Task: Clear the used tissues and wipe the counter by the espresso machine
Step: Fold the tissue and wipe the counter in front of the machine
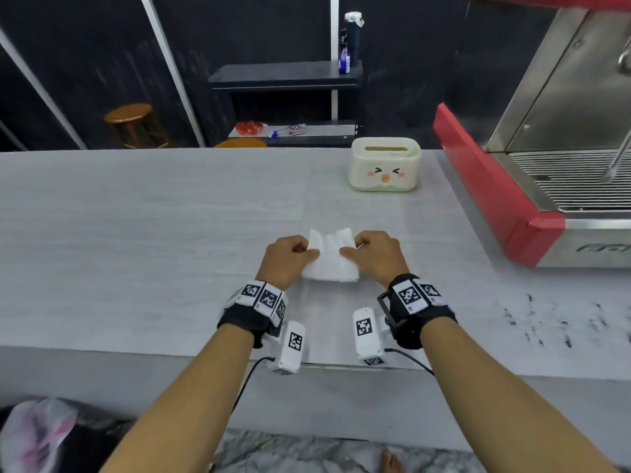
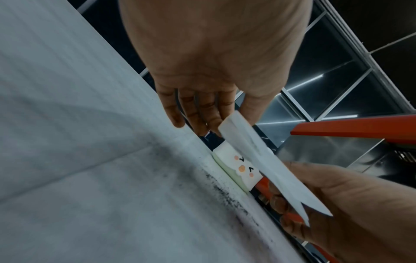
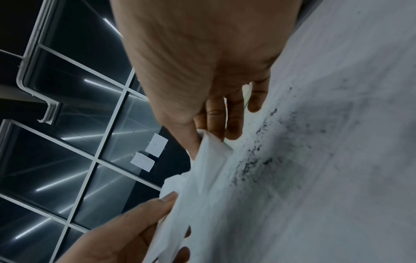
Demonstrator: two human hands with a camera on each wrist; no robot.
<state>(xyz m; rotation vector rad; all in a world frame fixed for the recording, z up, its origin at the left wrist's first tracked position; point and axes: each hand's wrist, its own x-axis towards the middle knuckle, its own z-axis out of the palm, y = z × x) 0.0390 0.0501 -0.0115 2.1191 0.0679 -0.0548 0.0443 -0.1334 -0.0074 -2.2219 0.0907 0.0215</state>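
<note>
A white tissue (image 1: pixel 329 259) is stretched between my two hands just over the middle of the grey counter (image 1: pixel 136 233). My left hand (image 1: pixel 300 252) pinches its left edge between thumb and curled fingers. My right hand (image 1: pixel 358 249) pinches the right edge the same way. In the left wrist view the tissue (image 2: pixel 270 169) runs edge-on from my left hand (image 2: pixel 209 110) to my right hand (image 2: pixel 337 204). In the right wrist view the tissue (image 3: pixel 202 195) hangs crumpled below my right hand (image 3: pixel 216 117). Dark specks (image 1: pixel 546 322) dirty the counter to the right.
A cream tissue box (image 1: pixel 384 165) with a cartoon face stands at the counter's far edge. The red and steel espresso machine (image 1: pixel 532 172) fills the right side. A plastic bag (image 1: pixel 34 435) lies low at the left, below the counter. A stool (image 1: pixel 131 122) and dark shelf (image 1: pixel 286 76) stand behind.
</note>
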